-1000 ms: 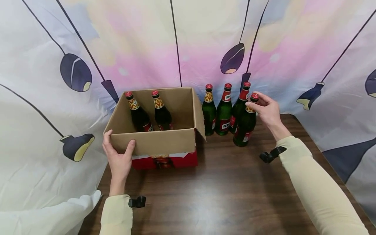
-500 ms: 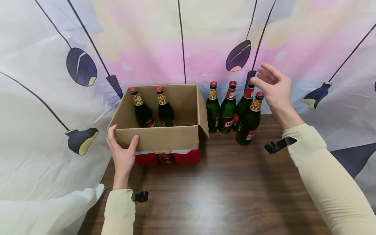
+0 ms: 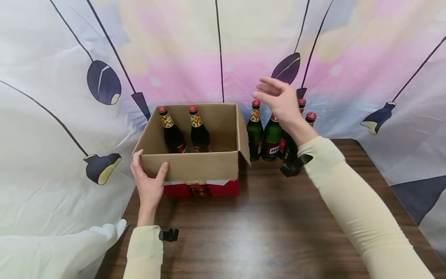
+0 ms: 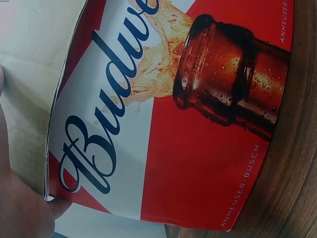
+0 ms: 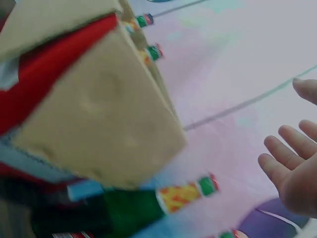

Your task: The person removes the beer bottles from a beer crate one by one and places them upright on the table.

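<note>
A cardboard box [image 3: 191,166] with a red printed side stands with its top flaps up; two green beer bottles [image 3: 173,135] with red caps are inside. My left hand [image 3: 150,186] grips the front flap at its left corner, thumb outside, fingertips over the edge. In the left wrist view the box's printed front [image 4: 188,163] fills most of the frame. My right hand [image 3: 278,99] is raised above the row of green beer bottles [image 3: 255,133] right of the box, holding nothing. Its fingers [image 5: 282,148] are spread and lightly bent in the right wrist view. The right arm hides parts of these bottles.
The box's right flap [image 3: 244,135] leans outward against the nearest bottle. A dark wood table [image 3: 244,228] lies under everything. Behind hangs a patterned curtain [image 3: 188,50], and white cloth [image 3: 52,252] lies at the lower left.
My right hand has let go of the front right bottle, risen, and moved left over the bottle row. The left hand keeps its grip on the flap. The head view has shifted slightly.
</note>
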`<state>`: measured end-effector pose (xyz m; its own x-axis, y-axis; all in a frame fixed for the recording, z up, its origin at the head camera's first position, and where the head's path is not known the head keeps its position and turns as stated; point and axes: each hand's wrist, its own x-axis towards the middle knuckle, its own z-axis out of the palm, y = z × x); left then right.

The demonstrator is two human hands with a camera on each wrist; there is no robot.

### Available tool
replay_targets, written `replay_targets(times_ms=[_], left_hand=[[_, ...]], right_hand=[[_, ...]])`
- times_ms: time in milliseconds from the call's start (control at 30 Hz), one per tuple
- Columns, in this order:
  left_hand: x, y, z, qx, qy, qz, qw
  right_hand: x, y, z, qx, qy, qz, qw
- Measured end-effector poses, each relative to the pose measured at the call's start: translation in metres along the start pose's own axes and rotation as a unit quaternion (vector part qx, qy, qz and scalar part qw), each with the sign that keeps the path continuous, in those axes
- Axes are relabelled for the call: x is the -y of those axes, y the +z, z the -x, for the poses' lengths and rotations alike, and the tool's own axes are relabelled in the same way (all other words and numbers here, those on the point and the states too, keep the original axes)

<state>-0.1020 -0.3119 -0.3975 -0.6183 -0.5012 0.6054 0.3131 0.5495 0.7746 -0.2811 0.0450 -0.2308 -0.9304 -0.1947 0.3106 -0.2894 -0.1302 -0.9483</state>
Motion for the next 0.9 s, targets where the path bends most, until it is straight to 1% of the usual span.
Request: replay_targets(times_ms=[167,300,433,567,633,733,900], left_hand=[[0.001,0.003,0.002,-0.005,0.003,0.006,1.0000],[0.000,0.009,0.004,0.000,0.000,0.011,0.9999],[-0.001,0.014,0.008,0.012,-0.006,0.020,0.9997],[-0.002,0.017,0.010,0.015,-0.006,0.024,0.9996],[-0.002,0.018,0.011,0.016,-0.005,0.022,0.9996],[-0.004,0.019,0.012,0.015,-0.004,0.026,0.9995],[-0.007,0.026,0.011,0.015,0.002,0.034,0.9993]], right_hand=[[-0.021,0.035,-0.004,0.038,0.022,0.018,0.999],[-0.034,0.057,-0.005,0.058,0.040,0.029,0.997],[-0.041,0.074,-0.007,0.081,0.072,0.035,0.993],[-0.042,0.092,-0.010,0.108,0.110,0.048,0.987],[-0.042,0.101,-0.011,0.113,0.124,0.057,0.984],[-0.044,0.112,-0.012,0.112,0.134,0.082,0.981],[-0.051,0.121,-0.014,0.101,0.152,0.119,0.976]])
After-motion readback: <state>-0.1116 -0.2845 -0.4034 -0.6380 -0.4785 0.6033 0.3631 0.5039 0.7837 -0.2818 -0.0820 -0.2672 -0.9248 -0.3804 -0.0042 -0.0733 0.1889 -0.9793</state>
